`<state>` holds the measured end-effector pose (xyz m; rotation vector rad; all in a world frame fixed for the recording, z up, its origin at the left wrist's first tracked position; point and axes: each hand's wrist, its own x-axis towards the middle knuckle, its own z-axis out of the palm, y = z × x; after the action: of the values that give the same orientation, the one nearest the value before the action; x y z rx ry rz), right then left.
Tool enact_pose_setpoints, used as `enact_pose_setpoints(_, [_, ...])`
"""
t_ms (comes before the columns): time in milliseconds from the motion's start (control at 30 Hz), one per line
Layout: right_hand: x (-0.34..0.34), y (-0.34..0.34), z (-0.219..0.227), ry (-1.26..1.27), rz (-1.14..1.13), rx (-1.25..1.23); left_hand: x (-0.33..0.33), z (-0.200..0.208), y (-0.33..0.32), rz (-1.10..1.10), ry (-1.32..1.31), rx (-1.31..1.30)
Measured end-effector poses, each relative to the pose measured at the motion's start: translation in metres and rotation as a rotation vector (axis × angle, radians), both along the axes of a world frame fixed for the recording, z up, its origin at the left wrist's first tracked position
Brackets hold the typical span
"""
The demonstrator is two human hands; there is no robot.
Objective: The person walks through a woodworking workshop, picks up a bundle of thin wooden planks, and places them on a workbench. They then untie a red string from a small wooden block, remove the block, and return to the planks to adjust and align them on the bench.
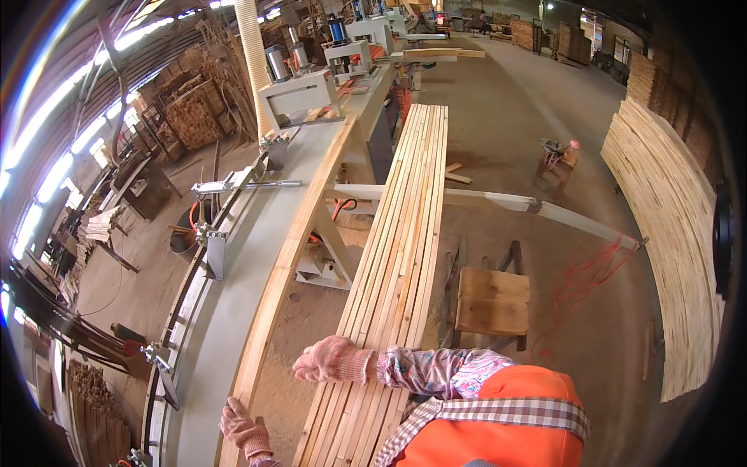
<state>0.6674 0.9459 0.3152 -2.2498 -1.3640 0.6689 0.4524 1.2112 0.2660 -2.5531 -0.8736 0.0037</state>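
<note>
A long pale wood board (282, 294) lies along the right edge of a grey machine table (219, 340). My left hand (246, 430), in a pinkish knit glove, rests on the near end of that board with its fingers apart. To the right runs a long stack of narrow wood strips (394, 268), laid side by side. My right hand (334, 359), gloved the same way, is over the stack's left edge, its fingers stretched toward the board and holding nothing visible. Its fingertips reach over the gap between stack and table. My right sleeve is patterned, beside an orange apron.
Metal clamps (215, 253) line the table's left side, and a grey press unit (299, 95) stands at its far end. A white beam (498, 200) crosses under the strips. At right are a wooden stool (492, 301) and a tall stack of wood (661, 249).
</note>
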Motion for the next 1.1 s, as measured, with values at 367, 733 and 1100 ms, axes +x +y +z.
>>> enact_pose_setpoints(367, [-0.004, -0.011, 0.011, -0.086, -0.057, 0.266, -0.028, 0.058, -0.01, -0.151, -0.145, -0.826])
enact_pose_setpoints(733, [-0.009, -0.004, -0.015, -0.285, -0.109, 0.663, -0.053, 0.061, -0.09, 0.068, -0.284, -1.408])
enact_pose_setpoints(1100, [-0.014, 0.005, 0.006, -0.375, 0.108, -0.065, -0.046, 0.052, -0.092, -0.211, -0.131, -1.13])
